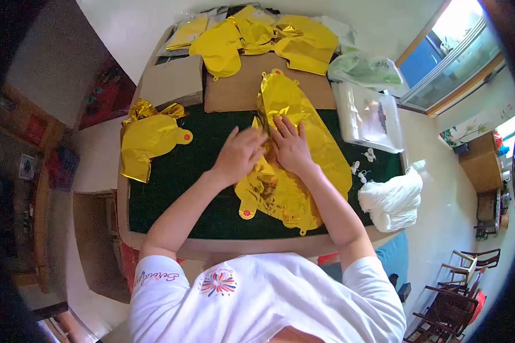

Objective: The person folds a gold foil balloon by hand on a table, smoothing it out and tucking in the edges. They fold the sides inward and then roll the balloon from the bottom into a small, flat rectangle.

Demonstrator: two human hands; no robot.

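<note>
A large gold foil balloon [326, 154], flat and creased, lies on the dark green mat in front of me. My right hand [292, 150] rests on its middle, palm down with fingers spread. My left hand [243, 153] is at the balloon's left edge, beside a folded, wrinkled part of the foil. Its fingertips are blurred by motion, but the thumb stands apart from the fingers and I see nothing held. A round tab with a red dot [246, 214] sticks out at the balloon's lower left.
Another flat gold balloon [149, 140] lies at the left. More gold foil balloons [309, 43] are piled at the back, on and behind brown cardboard [234, 94]. Clear plastic bags [372, 117] sit at the right, above a bundle of white string [392, 200] and small white knotted pieces [369, 155].
</note>
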